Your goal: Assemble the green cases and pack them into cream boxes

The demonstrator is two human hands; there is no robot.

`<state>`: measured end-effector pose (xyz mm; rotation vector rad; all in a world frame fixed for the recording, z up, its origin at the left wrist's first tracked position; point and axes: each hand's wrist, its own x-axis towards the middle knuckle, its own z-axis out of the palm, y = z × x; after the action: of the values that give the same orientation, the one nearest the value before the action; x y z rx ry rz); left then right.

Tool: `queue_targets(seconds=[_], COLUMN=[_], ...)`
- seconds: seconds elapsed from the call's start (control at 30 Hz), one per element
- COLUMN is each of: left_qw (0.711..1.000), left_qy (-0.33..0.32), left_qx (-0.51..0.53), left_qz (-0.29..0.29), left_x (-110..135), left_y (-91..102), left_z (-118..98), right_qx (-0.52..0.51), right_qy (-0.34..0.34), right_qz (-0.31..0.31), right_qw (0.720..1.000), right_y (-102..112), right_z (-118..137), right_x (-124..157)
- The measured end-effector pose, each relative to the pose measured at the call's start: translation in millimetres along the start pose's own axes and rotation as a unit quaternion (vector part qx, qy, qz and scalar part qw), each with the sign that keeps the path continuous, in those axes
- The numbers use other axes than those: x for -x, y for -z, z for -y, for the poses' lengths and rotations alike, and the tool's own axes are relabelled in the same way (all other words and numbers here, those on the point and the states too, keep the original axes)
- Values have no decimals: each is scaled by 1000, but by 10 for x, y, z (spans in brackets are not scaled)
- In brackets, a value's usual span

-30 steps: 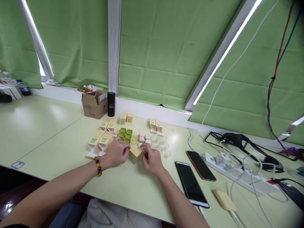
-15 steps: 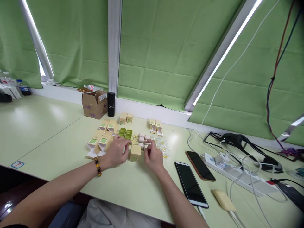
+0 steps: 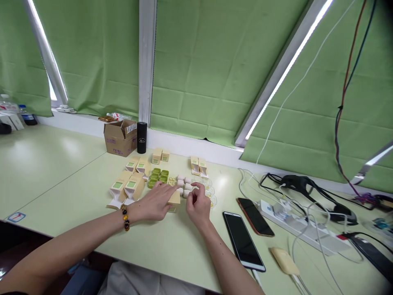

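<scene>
My left hand (image 3: 155,201), a beaded bracelet on its wrist, lies over a small tan box with a green label (image 3: 175,200), fingers stretched toward the green trays (image 3: 159,176) and small printed cards behind it. My right hand (image 3: 198,203) hovers just right of that box with its fingers curled in a pinch near the white cylinders (image 3: 186,189) and clear plastic cups (image 3: 210,192); whether anything is in the pinch is hidden. More tan boxes (image 3: 127,186) with open flaps lie to the left.
A cardboard carton (image 3: 120,137) and black cylinder (image 3: 141,137) stand at the back by the window sill. Two phones (image 3: 243,239) lie right of my hands, then a yellow soap-like bar (image 3: 284,260), a power strip (image 3: 302,228) and tangled cables. Green blinds cover the window.
My left hand let the tan box down and stretched its fingers forward over it. My right hand left the box and rose toward the white cylinders. The view shifted slightly.
</scene>
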<state>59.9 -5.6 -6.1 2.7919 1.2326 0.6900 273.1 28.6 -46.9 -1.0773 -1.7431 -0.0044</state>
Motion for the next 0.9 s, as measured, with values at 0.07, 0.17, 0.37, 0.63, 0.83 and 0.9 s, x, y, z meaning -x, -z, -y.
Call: queue_targets(seconds=[0.07, 0.17, 0.37, 0.63, 0.83, 0.9], left_qw=[1000, 1000, 999, 987, 971, 968], left_qy=[0, 1, 23, 114, 167, 176], left_qx=[-11, 1, 27, -111, -160, -166], left_qz=[9, 26, 0, 23, 65, 73], left_x=[-19, -79, -525, -1303, -1457, -1479], left_y=[6, 22, 290, 530, 194, 93], left_z=[0, 44, 378, 1191, 1548, 1597], right_qx=[-3, -8, -18, -29, -34, -34], right_qy=[4, 7, 20, 51, 60, 63], right_qz=[-4, -10, -28, -25, -9, -6], right_qw=[1000, 1000, 999, 998, 998, 997], right_y=[-3, 0, 12, -17, -9, -10], right_z=[2, 7, 31, 52, 70, 80], right_x=[0, 0, 13, 37, 48, 52])
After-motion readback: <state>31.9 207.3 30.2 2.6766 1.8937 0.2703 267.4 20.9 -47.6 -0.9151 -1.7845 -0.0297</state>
